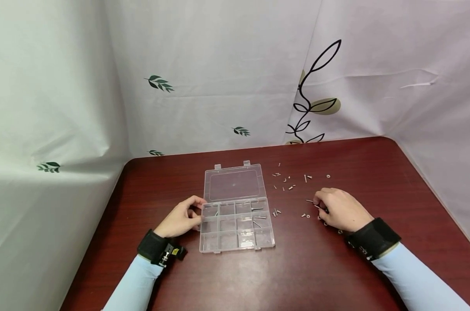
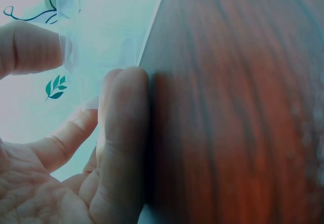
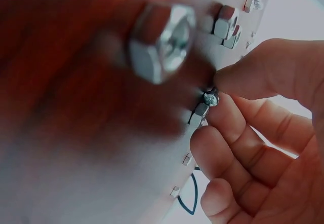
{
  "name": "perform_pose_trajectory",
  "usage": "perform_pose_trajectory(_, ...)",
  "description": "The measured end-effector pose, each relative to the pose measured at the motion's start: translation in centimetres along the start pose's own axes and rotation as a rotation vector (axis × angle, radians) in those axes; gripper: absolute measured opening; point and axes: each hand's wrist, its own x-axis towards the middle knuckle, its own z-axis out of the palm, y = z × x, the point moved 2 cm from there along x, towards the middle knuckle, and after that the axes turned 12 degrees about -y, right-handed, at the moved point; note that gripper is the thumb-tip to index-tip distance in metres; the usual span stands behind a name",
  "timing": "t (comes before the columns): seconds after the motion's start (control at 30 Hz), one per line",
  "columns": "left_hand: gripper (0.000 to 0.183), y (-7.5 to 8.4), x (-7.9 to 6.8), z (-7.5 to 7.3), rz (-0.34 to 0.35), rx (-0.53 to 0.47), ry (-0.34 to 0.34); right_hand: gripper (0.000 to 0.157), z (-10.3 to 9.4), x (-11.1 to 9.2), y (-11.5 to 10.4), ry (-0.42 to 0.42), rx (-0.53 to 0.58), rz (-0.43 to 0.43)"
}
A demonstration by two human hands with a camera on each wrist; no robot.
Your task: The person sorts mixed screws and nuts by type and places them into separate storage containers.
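Left fingers point(image 2: 124, 117) are holding the box point(image 1: 227, 224), some screws point(image 1: 260, 217) inside; right fingers point(image 3: 211, 145) are pinching one screw point(image 3: 211, 99), many bits point(image 1: 291, 188) waiting around them.

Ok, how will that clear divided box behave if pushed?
The clear box looks thin-walled, so it probably slides easily on the glossy table. It lies flat, so tipping seems unlikely; the loose screws inside could slide.

Looks like a curtained-off tabletop booth: white leaf-print sheeting point(image 1: 215, 56) across top and both sides of frame, dark red wood-grain table point(image 1: 238, 283) with rounded corners filling lower middle. Room type beyond: can't tell.
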Motion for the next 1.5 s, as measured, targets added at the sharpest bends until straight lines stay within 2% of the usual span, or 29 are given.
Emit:
perform_pose_trajectory(0.27,0.041,0.0,0.1,0.0,0.001,0.005,0.003,0.023,0.1,0.4,0.1,-0.007,0.037,-0.001)
perform_pose_trajectory(0.43,0.041,0.1,0.0,0.0,0.001,0.023,0.002,0.024,0.3,1.1,-0.6,0.014,0.049,-0.02)
perform_pose_trajectory(0.7,0.041,0.0,0.0,0.0,0.006,0.033,0.006,0.022,-0.4,3.0,-4.9,0.052,0.08,-0.15)
perform_pose_trajectory(0.97,0.041,0.0,0.0,0.0,0.004,0.033,0.008,0.021,-0.8,5.2,-9.3,0.076,0.06,-0.273)
perform_pose_trajectory(1.23,0.041,0.0,0.0,0.0,0.003,0.015,0.007,0.018,-0.6,6.4,-11.9,0.058,0.081,-0.363)
perform_pose_trajectory(1.3,0.041,-0.1,0.0,0.0,0.005,0.016,0.008,0.023,-0.4,6.4,-12.1,0.042,0.077,-0.381)
perform_pose_trajectory(1.43,0.041,-0.2,0.0,0.0,0.009,0.016,0.005,0.049,-0.3,6.2,-11.8,0.028,0.067,-0.388)
perform_pose_trajectory(1.5,0.041,-0.2,0.0,-0.1,0.012,0.016,0.004,0.054,-0.3,6.2,-11.3,0.038,0.078,-0.382)
